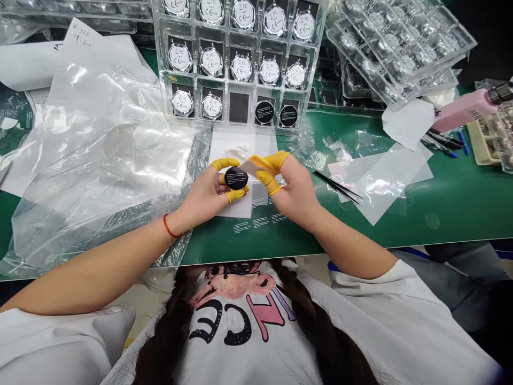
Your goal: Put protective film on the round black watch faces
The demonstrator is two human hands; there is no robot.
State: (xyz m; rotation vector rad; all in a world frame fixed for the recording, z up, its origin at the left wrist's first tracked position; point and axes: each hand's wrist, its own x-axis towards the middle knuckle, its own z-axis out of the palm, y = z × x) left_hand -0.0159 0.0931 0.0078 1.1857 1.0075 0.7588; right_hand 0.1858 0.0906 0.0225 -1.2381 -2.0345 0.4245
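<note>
Yellow finger cots cover fingertips on both hands. My left hand grips a round watch by its edge, its black printed face turned up. Just right of it, my right hand pinches a small flat greyish piece, slightly blurred, which reaches the watch's edge; whether they touch I cannot tell. Under the hands lie white paper sheets and clear film with printed white text. Beyond them stands a clear tray of watches, mostly white-faced, two black-faced in the front row beside a bare compartment.
Plastic bags spread over the left side of the green table. Black tweezers lie to the right, beside translucent sheets. More stacked trays and a pink bottle are at the back right.
</note>
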